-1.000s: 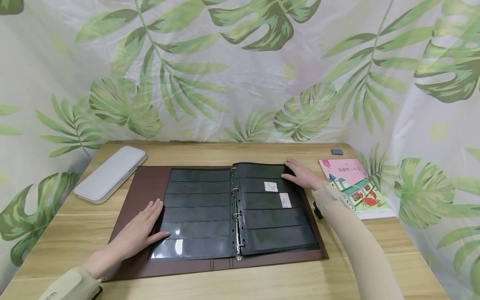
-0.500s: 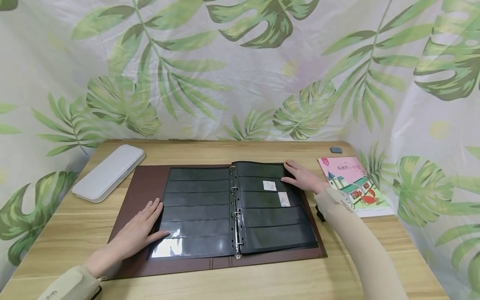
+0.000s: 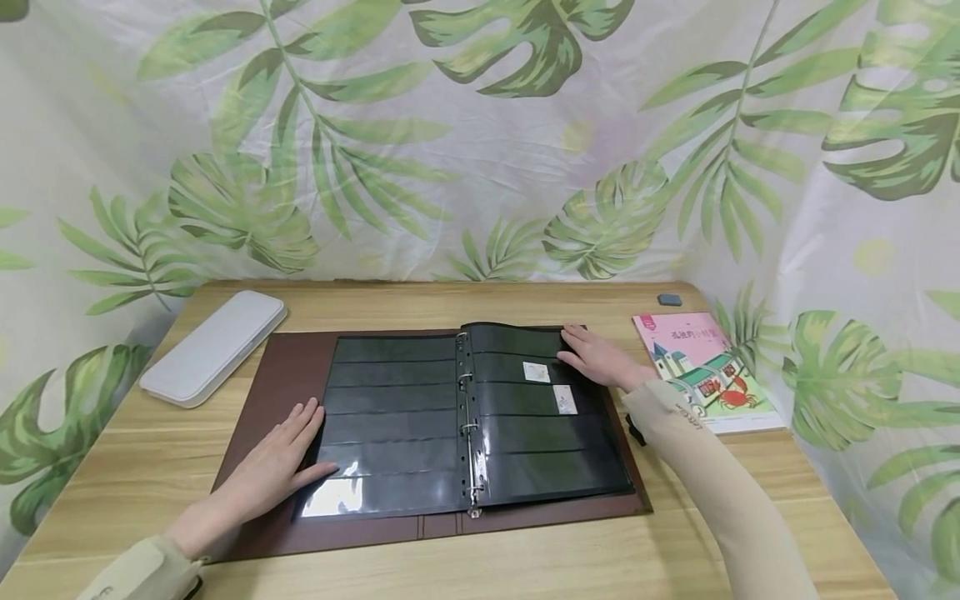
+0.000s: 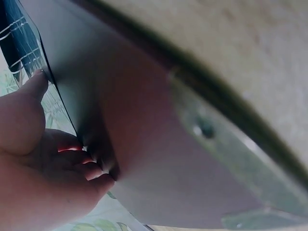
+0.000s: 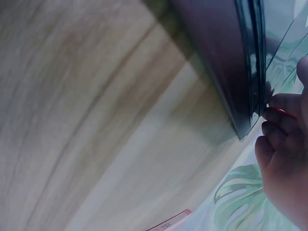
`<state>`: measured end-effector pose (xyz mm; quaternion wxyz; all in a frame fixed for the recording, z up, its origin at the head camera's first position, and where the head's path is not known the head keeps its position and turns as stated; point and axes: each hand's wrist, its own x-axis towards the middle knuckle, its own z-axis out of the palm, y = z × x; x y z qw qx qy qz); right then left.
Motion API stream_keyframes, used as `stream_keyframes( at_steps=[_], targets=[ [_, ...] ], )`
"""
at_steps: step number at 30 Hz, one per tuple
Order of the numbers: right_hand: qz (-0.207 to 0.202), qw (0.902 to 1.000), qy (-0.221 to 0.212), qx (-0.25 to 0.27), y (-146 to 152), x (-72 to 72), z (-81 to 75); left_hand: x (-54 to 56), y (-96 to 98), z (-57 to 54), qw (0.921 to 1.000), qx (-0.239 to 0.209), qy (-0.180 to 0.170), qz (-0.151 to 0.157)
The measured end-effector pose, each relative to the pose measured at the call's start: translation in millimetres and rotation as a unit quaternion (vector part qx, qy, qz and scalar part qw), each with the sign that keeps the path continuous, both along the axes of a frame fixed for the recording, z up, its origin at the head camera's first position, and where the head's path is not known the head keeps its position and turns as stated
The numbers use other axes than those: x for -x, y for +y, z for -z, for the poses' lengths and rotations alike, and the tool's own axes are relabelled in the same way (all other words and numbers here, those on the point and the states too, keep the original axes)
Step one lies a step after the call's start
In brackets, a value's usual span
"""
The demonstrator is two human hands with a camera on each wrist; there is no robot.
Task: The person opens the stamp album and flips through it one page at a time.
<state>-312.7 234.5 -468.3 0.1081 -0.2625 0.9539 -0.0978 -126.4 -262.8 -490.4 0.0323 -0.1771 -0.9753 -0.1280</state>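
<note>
An opened brown ring binder (image 3: 285,358) with black pocket pages lies on the table, like a stamp album. Two small pale stamp-like pieces (image 3: 536,372) sit in pockets of the right page (image 3: 525,433); the left page (image 3: 397,425) shows bare pockets. My left hand (image 3: 273,462) rests flat on the left cover, its thumb reaching onto the left page's edge. In the left wrist view its fingertips touch the cover (image 4: 159,159). My right hand (image 3: 600,358) lies at the right page's upper outer corner, fingers extended. In the right wrist view its fingertips (image 5: 276,102) meet the page edges.
A pale grey oblong case (image 3: 213,350) lies at the table's back left. On the right is a pink picture book (image 3: 712,371) with a crab on its cover, and behind it a small blue-grey block (image 3: 670,300). A leaf-patterned curtain (image 3: 480,142) hangs behind the table.
My right hand has shifted slightly left at the page corner, and the right page bulges a little more near the rings. The left hand stays in place.
</note>
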Motion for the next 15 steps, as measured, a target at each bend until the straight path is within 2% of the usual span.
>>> stream_keyframes(
  at_steps=[10, 15],
  targets=[
    [-0.045, 0.9985, -0.025, 0.018, -18.0, -8.3, -3.5, -1.9, -1.8, 0.9, 1.0, -0.006, 0.006, -0.002],
    [-0.029, 0.9972, -0.034, 0.059, -20.2, -13.5, -7.2, -1.2, -1.9, 3.7, 0.9998, -0.013, 0.014, 0.001]
  ],
)
